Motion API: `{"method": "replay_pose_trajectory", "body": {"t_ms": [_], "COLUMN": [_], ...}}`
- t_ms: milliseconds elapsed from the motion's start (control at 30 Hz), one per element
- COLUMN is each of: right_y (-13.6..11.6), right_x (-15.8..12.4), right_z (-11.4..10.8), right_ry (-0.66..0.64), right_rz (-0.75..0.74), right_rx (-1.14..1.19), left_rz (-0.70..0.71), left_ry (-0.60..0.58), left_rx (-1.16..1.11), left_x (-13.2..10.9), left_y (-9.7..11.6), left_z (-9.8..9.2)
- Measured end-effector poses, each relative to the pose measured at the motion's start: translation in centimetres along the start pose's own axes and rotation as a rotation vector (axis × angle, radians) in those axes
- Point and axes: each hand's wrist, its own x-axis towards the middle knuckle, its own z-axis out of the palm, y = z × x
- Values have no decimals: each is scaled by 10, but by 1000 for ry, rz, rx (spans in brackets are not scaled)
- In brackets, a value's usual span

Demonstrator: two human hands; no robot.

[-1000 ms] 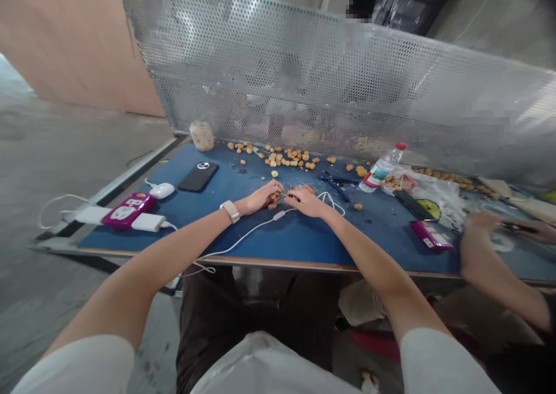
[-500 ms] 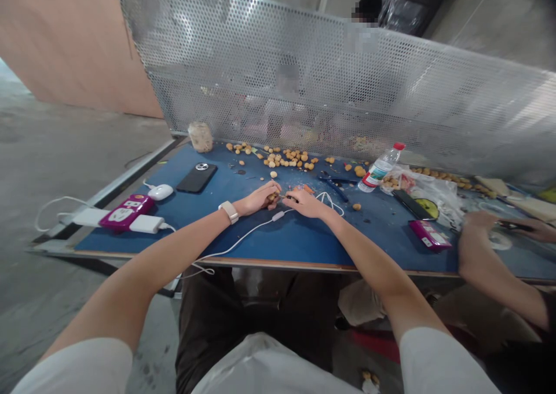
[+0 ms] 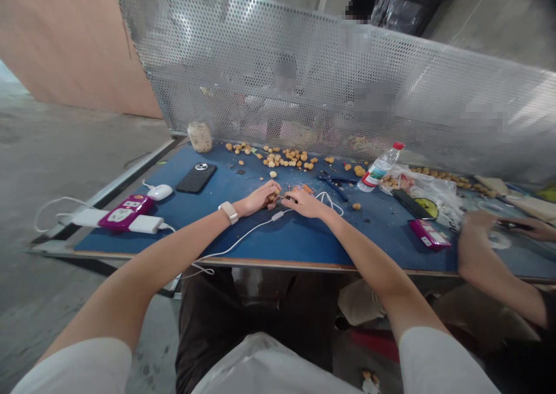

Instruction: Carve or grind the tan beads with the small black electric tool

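The table (image 3: 243,246) was blue, the pieces (image 3: 299,163) tan, the cable (image 3: 277,215) white, the bottle cap (image 3: 398,145) red, the panel (image 3: 208,40) dotted silver.

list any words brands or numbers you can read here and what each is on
No text can be read for certain.
Bottle label: printed, too small and blurred to read.
Purple pack on the left: pale printing, too blurred to read.
Purple pack on the right: pale marks, too small to read.
Yellow round patch: dark marks, cannot tell if they are letters.
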Motion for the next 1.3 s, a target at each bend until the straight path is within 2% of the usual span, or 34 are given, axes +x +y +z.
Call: {"method": "replay_pose_trajectory", "body": {"t_ms": [633,967,1300], "right_y": [-6,-1,1], "right_x": [-1,1,1], "right_z": [-2,0,1], "right_ry": [-21,14,27], "right_rz": [13,-15,-11], "right_rx": [-1,33,24], "left_rz": [17,-4,38], "left_ry": [-3,3,10], "left_rx": [-3,13,-36], "left_x": [2,2,2], "left_y": [-3,-2,-3], "left_z": [0,0,1]}}
